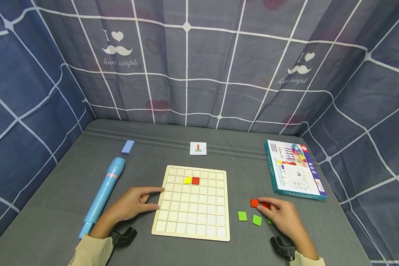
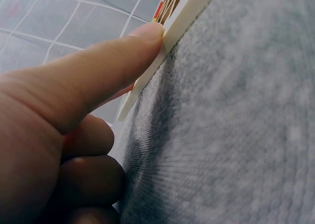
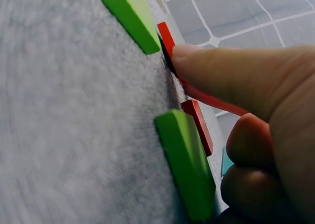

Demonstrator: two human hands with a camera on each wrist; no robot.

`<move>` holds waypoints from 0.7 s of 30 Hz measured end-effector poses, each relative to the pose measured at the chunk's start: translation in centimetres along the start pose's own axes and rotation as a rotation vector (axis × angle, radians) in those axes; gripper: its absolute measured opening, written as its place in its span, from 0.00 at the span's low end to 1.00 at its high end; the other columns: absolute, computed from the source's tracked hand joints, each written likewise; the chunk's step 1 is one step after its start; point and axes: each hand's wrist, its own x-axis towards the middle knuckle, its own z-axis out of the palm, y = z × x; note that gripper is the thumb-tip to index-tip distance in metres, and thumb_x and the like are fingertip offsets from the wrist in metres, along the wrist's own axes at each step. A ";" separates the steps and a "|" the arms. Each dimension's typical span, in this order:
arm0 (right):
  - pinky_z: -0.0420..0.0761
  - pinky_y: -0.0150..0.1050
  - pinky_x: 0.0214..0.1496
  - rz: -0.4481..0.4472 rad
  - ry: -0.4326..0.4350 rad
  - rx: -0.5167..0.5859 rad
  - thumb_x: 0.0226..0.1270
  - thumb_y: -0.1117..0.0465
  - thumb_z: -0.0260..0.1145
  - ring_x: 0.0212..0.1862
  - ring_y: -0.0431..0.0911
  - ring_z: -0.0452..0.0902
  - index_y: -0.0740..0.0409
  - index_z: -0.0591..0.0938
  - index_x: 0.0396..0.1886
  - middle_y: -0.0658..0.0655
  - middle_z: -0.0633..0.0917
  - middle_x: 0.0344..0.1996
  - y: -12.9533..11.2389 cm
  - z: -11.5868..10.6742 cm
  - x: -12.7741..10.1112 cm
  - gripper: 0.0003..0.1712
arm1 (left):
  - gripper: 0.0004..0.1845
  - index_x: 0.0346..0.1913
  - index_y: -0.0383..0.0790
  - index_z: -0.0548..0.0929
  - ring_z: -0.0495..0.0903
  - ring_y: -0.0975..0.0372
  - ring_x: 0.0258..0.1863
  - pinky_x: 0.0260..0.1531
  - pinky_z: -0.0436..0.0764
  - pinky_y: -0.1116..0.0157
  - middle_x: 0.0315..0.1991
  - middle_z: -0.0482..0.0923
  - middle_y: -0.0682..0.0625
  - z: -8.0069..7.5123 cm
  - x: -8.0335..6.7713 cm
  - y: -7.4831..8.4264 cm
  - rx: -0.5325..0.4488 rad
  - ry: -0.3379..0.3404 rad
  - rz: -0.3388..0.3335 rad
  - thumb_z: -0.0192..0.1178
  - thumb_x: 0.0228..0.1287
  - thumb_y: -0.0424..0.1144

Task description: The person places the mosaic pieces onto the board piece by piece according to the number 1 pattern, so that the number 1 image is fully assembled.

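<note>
A pale wooden grid board (image 1: 193,214) lies on the grey cloth. A yellow piece with a slanted edge (image 1: 187,180) and a red tile (image 1: 195,180) sit side by side in its upper part. My left hand (image 1: 132,202) touches the board's left edge with thumb and index finger apart; its other fingers are curled under. Right of the board, my right hand (image 1: 282,216) pinches a red square tile (image 1: 254,203), which looks slightly raised in the right wrist view. Another red tile (image 3: 198,128) lies below the fingers. Near it are green tiles (image 1: 257,220), one partly covered by the hand.
A small pattern card (image 1: 198,148) lies behind the board. At the right is a flat printed box (image 1: 296,170). A light-blue tube (image 1: 104,195) and a small blue block (image 1: 128,147) lie at the left. A grid-patterned curtain (image 1: 199,66) hangs around the table.
</note>
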 end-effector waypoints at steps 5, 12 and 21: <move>0.57 0.32 0.22 -0.002 0.023 -0.029 0.63 0.47 0.77 0.18 0.35 0.55 0.46 0.91 0.45 0.41 0.64 0.15 -0.1 0.1 0.1 0.14 | 0.29 0.64 0.51 0.84 0.54 0.71 0.16 0.19 0.60 0.71 0.17 0.56 0.62 0.1 -0.2 -0.1 -0.007 0.000 -0.004 0.76 0.59 0.49; 0.57 0.32 0.23 -0.002 0.033 -0.053 0.63 0.48 0.77 0.18 0.35 0.55 0.45 0.91 0.46 0.41 0.63 0.15 0.0 0.3 0.0 0.14 | 0.29 0.63 0.51 0.84 0.53 0.71 0.16 0.19 0.59 0.71 0.17 0.56 0.62 0.3 -0.4 -0.3 -0.022 0.000 -0.001 0.75 0.59 0.50; 0.56 0.31 0.23 -0.044 0.093 -0.084 0.63 0.50 0.77 0.19 0.33 0.55 0.47 0.91 0.45 0.40 0.64 0.16 0.0 0.6 0.1 0.13 | 0.28 0.63 0.52 0.84 0.54 0.72 0.16 0.19 0.60 0.72 0.17 0.56 0.62 0.2 -0.1 -0.3 -0.015 0.006 0.012 0.75 0.59 0.50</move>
